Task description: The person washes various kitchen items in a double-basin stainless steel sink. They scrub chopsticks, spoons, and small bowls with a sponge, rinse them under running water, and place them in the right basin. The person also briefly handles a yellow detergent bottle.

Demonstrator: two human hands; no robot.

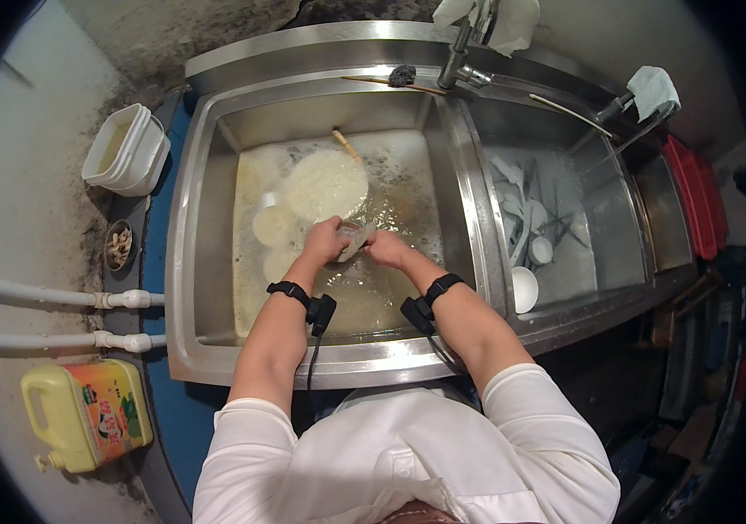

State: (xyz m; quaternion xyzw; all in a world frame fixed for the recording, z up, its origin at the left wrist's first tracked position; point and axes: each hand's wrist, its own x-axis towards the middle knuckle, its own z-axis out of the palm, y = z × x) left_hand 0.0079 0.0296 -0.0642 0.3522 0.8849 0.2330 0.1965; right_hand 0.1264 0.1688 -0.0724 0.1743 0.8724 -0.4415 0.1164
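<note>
Both hands meet over the soapy water in the large stainless steel sink basin point(465, 216). My left hand point(326, 243) grips a greyish, wet dish-like thing point(349, 228), whose exact kind is blurred. Pressed against it is a pale grey cloth point(361, 241), and my right hand point(386, 250) has its fingers closed on the cloth's right side. A large round white dish point(326, 185) lies in the water just beyond my hands. Smaller round dishes point(275, 224) sit to the left, partly under the cloudy water. A wooden handle point(347, 144) sticks up behind the large dish.
Right of the divider, a water-filled basin point(615, 242) holds white spoons point(522, 216) and a white bowl point(525, 289). A faucet point(455, 65) rises behind; another tap point(615, 108) runs. White tubs point(127, 150), a small bowl point(119, 245) and a yellow detergent jug point(88, 416) stand left.
</note>
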